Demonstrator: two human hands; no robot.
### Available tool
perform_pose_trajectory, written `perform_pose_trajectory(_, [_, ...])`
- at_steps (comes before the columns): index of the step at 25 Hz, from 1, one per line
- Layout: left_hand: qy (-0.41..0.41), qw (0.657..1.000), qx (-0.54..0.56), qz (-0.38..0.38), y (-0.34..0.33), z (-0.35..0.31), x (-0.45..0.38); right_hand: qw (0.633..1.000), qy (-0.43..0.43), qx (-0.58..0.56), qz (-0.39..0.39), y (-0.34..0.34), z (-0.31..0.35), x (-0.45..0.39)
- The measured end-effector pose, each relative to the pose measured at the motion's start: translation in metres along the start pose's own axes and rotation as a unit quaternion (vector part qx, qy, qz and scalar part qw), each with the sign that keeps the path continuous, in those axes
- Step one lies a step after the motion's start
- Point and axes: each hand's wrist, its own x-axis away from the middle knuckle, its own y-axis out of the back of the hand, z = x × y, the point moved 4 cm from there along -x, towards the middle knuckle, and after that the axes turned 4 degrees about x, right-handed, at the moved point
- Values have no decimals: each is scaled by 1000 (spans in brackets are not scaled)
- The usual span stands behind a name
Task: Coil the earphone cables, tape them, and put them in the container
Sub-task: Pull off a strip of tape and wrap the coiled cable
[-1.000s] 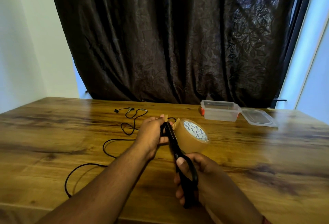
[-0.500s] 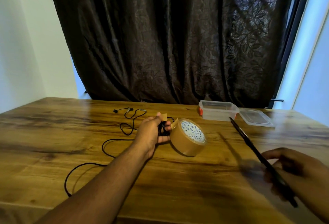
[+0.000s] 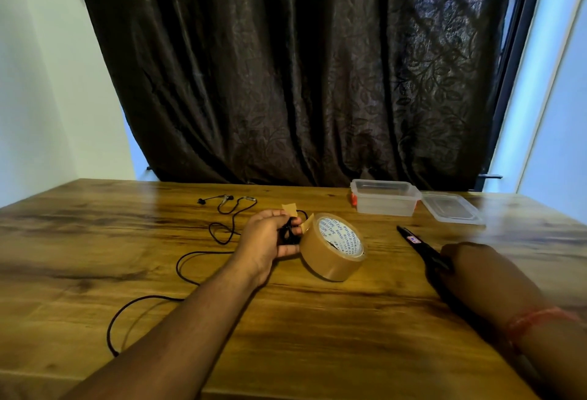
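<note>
My left hand point(image 3: 266, 242) is closed around a small black coil of earphone cable point(image 3: 288, 234), and a short strip of brown tape point(image 3: 289, 209) sticks up from it. A roll of brown tape point(image 3: 332, 247) stands on its edge on the wooden table point(image 3: 95, 241), right beside that hand. Another black earphone cable point(image 3: 203, 256) lies loose on the table to the left, its earbuds point(image 3: 227, 199) at the far end. My right hand point(image 3: 473, 268) rests on the table at the right, holding black scissors point(image 3: 419, 248) that lie flat, blades pointing away. A clear plastic container point(image 3: 384, 198) stands open at the back right.
The container's clear lid point(image 3: 451, 209) lies flat just right of it. A dark curtain point(image 3: 301, 66) hangs behind the table's far edge. A red thread band point(image 3: 536, 320) is on my right wrist.
My right hand took the scissors away from the coil and the tape roll, swung them to the right and lowered them onto the table. My left hand kept the coil in place.
</note>
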Motion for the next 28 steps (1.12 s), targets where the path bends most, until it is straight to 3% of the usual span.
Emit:
perform_pose_trajectory(5, [-10, 1000, -16, 9, -2, 1, 2, 995, 14, 89, 53, -2, -1, -11])
perform_pose_trajectory(7, [-11, 1000, -22, 4, -1, 2, 1, 993, 25, 108, 40, -1, 5, -18])
perform_pose_trajectory(9, [-10, 1000, -29, 4, -2, 2, 1, 992, 86, 71, -64, 10, 25, -19])
perform_pose_trajectory(11, [-10, 999, -38, 11, -5, 2, 3, 972, 195, -45, -126, 21, 61, -9])
perform_pose_trajectory(14, [1, 999, -49, 17, -7, 4, 6, 949, 294, -98, -62, 12, 110, 0])
perform_pose_trajectory(16, [10, 998, -53, 19, -8, 5, 6, 940, 321, -87, -72, 0, 119, 0])
perform_pose_trajectory(20, [28, 998, -40, 28, -7, 7, 5, 939, 315, -53, -129, -2, 105, 2])
perform_pose_trajectory(23, [31, 998, -26, 42, -7, 5, 6, 950, 283, -1, -128, -5, 93, 1])
perform_pose_trajectory(28, [27, 996, -39, 76, -12, 2, 13, 954, 251, -75, -142, 8, 96, -2])
